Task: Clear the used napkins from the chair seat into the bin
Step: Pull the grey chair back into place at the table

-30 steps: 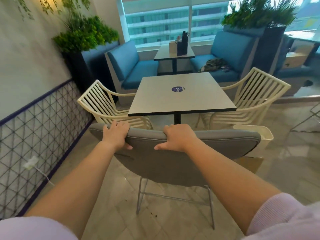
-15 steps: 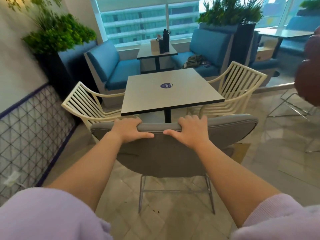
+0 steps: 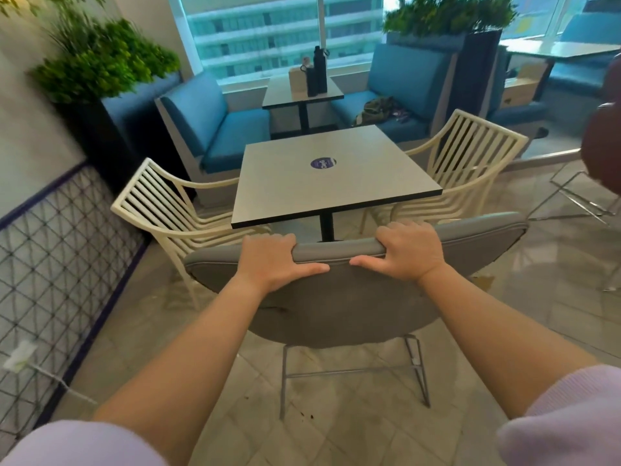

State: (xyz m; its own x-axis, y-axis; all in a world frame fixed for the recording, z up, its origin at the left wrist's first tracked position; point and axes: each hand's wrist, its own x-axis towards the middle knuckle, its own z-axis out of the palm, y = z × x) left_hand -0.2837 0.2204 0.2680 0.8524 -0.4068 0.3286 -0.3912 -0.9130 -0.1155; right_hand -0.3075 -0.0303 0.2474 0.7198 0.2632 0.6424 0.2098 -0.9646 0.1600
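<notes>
Both hands [image 3: 342, 257] grip the grey chair [image 3: 336, 304] back (seat hidden behind it).

The grey padded chair [image 3: 336, 297] on thin metal legs stands near, its curved back facing the viewer, before the table; its seat is hidden from view.

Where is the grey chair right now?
The grey chair sits centre-frame, facing the square table, its backrest gripped by the left hand and right hand.
</notes>
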